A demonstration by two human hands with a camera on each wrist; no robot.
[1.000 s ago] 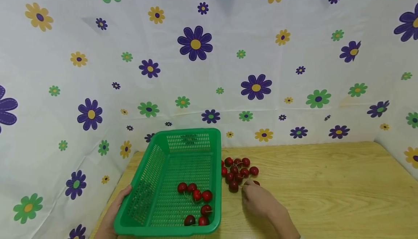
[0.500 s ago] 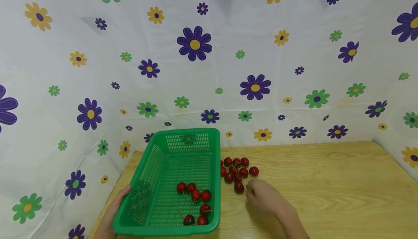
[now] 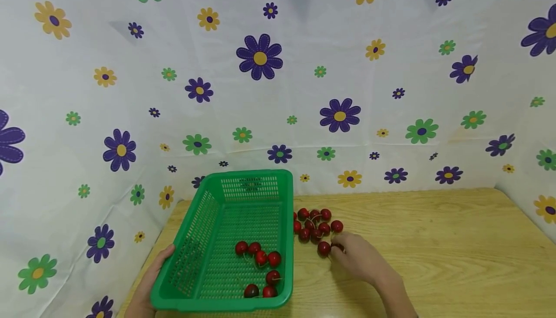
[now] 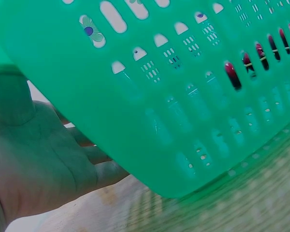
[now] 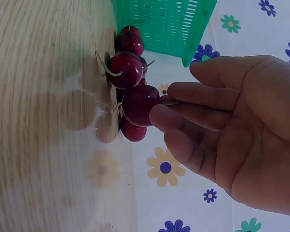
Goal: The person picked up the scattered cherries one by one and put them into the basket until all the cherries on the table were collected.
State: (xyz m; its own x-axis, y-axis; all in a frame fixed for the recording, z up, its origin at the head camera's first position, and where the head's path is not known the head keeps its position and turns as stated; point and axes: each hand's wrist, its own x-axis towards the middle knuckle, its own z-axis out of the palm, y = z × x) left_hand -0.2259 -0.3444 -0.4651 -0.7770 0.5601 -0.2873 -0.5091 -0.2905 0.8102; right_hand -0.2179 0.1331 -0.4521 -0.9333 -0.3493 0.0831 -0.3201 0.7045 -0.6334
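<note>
A green plastic basket (image 3: 287, 241) with slotted sides stands on the left, several red cherries (image 3: 274, 259) with stems lying inside. My left hand (image 3: 149, 279) is against the outside of its left wall. In the left wrist view, that hand (image 4: 53, 154) has its thumb up under the rim and its fingers extended behind the wall. Right of the basket lies a cluster of cherries (image 3: 316, 234). My right hand (image 3: 358, 260) is at its near side, fingertips at a dark cherry (image 5: 141, 104). In the right wrist view its thumb stands apart from the loosely bent fingers.
The wooden table (image 3: 434, 250) extends to the right of the cherries. A white cloth (image 3: 304, 91) printed with flowers hangs behind and at both sides. The basket's right wall stands close to the cherry cluster.
My right hand has shifted slightly right, and the nearest cherry by its fingertips has moved right, away from the basket. The left hand and basket stay in place.
</note>
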